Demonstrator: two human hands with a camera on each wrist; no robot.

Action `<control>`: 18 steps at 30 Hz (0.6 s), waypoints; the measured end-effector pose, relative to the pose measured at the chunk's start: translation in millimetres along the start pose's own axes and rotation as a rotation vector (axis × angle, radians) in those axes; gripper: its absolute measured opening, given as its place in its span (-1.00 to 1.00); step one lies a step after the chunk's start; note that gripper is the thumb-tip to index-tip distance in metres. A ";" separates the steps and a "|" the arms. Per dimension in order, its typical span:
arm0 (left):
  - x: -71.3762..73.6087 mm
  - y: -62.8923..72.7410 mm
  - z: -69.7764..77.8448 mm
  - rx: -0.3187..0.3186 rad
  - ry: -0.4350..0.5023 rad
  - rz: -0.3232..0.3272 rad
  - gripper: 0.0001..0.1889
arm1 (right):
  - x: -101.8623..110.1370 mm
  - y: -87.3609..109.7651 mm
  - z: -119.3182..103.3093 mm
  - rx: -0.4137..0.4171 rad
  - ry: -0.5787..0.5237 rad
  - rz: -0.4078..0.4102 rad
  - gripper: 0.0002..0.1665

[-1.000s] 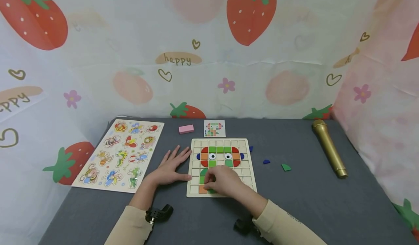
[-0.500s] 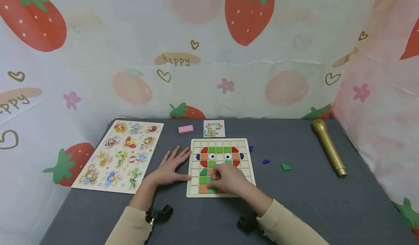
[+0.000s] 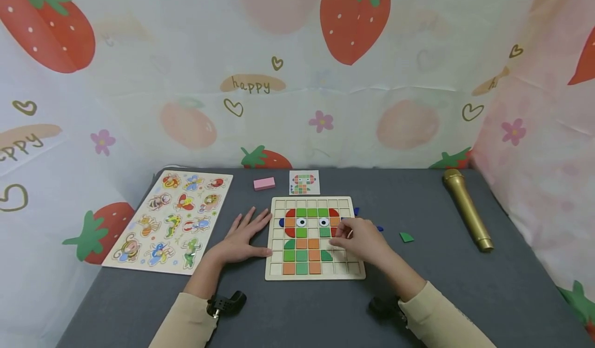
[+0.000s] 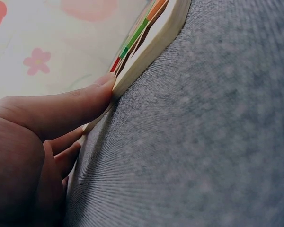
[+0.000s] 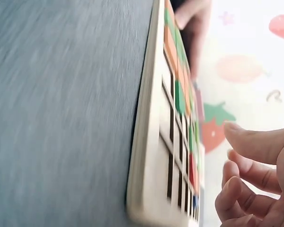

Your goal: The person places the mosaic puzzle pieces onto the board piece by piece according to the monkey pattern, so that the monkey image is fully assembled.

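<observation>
A pale wooden grid board [image 3: 279, 203] lies flat on the dark table, with coloured tiles making a figure with round eyes. My left hand [image 3: 243, 242] rests with spread fingers at the board's left side. Its thumb [image 4: 80, 101] touches the board's edge in the left wrist view. Above the right part of the board hovers my right hand [image 3: 361, 238], fingers loosely bent. In the right wrist view a gap shows between the thumb [image 5: 255, 142] and fingers, with nothing held. A green quarter-round tile [image 3: 326, 255] sits in the grid left of this hand.
Right of the board lie a loose green piece [image 3: 406, 237] and blue pieces, one [image 3: 380, 228] partly behind the hand. A picture card [image 3: 304, 183] and pink block [image 3: 264, 184] lie behind it. An insect puzzle board [image 3: 169, 219] is left, a gold microphone [image 3: 467, 211] far right.
My right hand has moved right and up from the figure's lower part, uncovering the orange and green tiles there. The left hand has stayed in place.
</observation>
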State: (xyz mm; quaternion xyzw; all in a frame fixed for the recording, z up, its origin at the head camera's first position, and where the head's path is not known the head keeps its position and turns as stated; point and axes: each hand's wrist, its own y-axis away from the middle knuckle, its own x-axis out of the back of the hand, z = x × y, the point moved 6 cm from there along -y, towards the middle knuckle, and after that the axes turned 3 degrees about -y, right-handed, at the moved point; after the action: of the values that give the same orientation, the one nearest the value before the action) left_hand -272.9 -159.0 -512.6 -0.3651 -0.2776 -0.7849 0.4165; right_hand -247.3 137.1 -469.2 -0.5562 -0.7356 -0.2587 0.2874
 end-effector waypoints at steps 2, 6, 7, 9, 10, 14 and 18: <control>-0.4 -0.1 -0.2 0.001 -0.002 0.002 0.05 | 6.8 1.6 9.2 -0.013 -0.020 0.010 -0.78; -2.0 -0.8 -0.7 0.002 -0.011 0.000 0.05 | 20.3 6.8 26.0 -0.026 -0.028 0.026 -0.82; -2.2 -0.8 -0.9 0.004 -0.014 -0.002 0.05 | 23.7 8.3 29.8 -0.027 -0.028 0.032 -0.82; -2.1 -0.6 -1.1 0.004 -0.015 -0.004 0.05 | 30.8 10.9 36.0 -0.028 -0.024 0.046 -0.82; -1.8 -0.4 -0.9 0.003 -0.012 -0.004 0.05 | 34.2 12.1 38.9 -0.031 -0.023 0.055 -0.82; -0.6 -0.7 -1.0 -0.005 -0.009 0.004 0.05 | 47.7 17.8 50.1 -0.047 -0.018 0.087 -0.80; -1.2 -0.8 -2.5 0.002 -0.016 -0.001 0.06 | 56.8 22.9 59.2 -0.069 0.000 0.107 -0.79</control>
State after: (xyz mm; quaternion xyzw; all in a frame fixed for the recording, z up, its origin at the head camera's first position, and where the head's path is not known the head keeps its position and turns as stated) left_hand -274.1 -159.9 -515.1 -0.3711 -0.2818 -0.7818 0.4143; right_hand -245.4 222.3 -468.9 -0.6041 -0.6957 -0.2680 0.2814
